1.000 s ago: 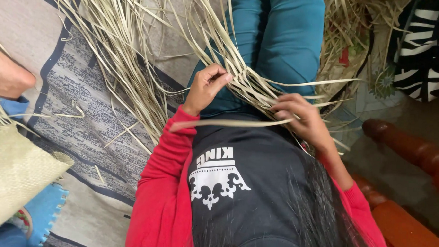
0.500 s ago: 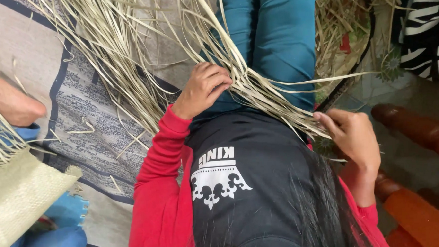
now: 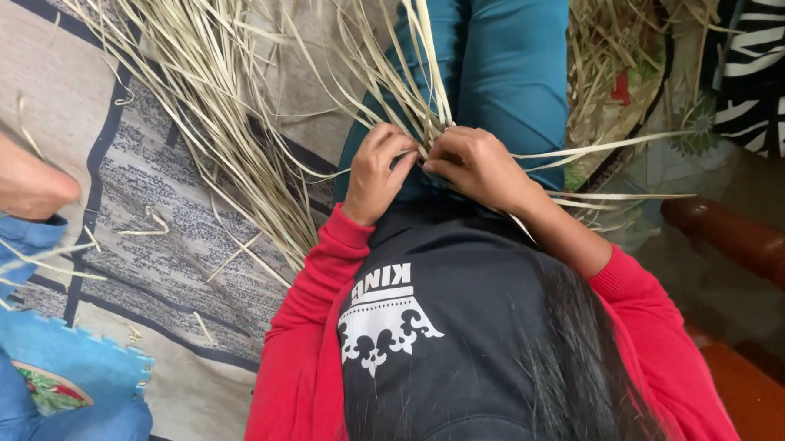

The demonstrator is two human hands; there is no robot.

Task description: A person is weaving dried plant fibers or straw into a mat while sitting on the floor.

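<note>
Both the left hand (image 3: 379, 170) and the right hand (image 3: 476, 164) are curled closed, pinching long pale dried palm-leaf strips (image 3: 410, 89) over the lap in teal trousers (image 3: 500, 60). The strips fan out from the fingers toward the top edge of the grey patterned floor mat (image 3: 175, 219).

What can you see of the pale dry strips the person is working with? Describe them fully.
The strips are long, thin, flat and straw-coloured, like dried leaf or grass. Many fan out loose across the patterned mat and over the teal trouser leg. They gather at the lap, where the left hand and right hand pinch them together. A few stick out sideways to the right, and short scraps lie on the mat.
</note>
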